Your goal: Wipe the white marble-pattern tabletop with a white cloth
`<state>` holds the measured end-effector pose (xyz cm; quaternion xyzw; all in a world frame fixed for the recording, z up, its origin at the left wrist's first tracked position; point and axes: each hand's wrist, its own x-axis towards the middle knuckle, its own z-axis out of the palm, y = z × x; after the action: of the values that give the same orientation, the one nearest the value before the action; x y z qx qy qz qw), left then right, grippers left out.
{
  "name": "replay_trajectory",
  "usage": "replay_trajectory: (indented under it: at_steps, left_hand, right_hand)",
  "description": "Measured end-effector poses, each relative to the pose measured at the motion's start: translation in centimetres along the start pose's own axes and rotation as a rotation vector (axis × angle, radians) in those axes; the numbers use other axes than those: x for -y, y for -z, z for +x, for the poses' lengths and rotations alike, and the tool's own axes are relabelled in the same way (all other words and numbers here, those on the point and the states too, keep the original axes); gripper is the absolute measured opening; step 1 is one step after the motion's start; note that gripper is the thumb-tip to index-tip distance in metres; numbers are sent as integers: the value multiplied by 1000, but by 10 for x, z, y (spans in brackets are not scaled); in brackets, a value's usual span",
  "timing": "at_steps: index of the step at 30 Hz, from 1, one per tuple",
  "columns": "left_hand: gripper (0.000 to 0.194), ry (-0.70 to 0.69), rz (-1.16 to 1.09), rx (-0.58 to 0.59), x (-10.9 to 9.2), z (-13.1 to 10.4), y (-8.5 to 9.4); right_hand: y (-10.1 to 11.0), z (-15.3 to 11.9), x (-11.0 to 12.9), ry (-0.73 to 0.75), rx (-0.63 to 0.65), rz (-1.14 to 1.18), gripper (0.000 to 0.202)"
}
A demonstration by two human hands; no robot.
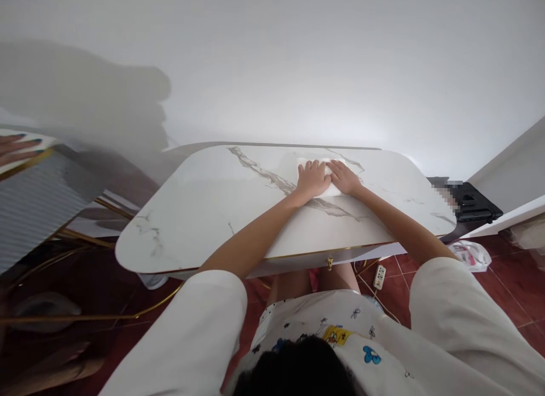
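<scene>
A folded white cloth or tissue lies on the white marble-patterned tabletop, right of its middle. On the cloth's left part rests my left hand, palm down, fingers spread and slightly bent. My right hand lies flat over the right part, its fingers stretched out and angled toward the left hand. The two hands nearly meet above the cloth, covering much of it. Both arms reach forward across the table's near edge, above a small gold knob.
A white wall stands behind the table. At far left, another person's hand rests on a second ribbed-sided piece of furniture. A black case, a plastic bag and a power strip are at right.
</scene>
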<state>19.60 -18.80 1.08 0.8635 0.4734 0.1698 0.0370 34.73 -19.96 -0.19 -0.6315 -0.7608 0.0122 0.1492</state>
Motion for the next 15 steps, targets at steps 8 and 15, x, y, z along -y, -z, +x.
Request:
replay_trajectory:
  at_steps: [8, 15]
  left_hand:
    - [47, -53, 14, 29, -15, -63, 16]
    - [51, 11, 23, 104, -30, -103, 29]
  right_hand:
    - [2, -64, 29, 20, -17, 21, 56]
    - [6, -105, 51, 27, -21, 65, 55]
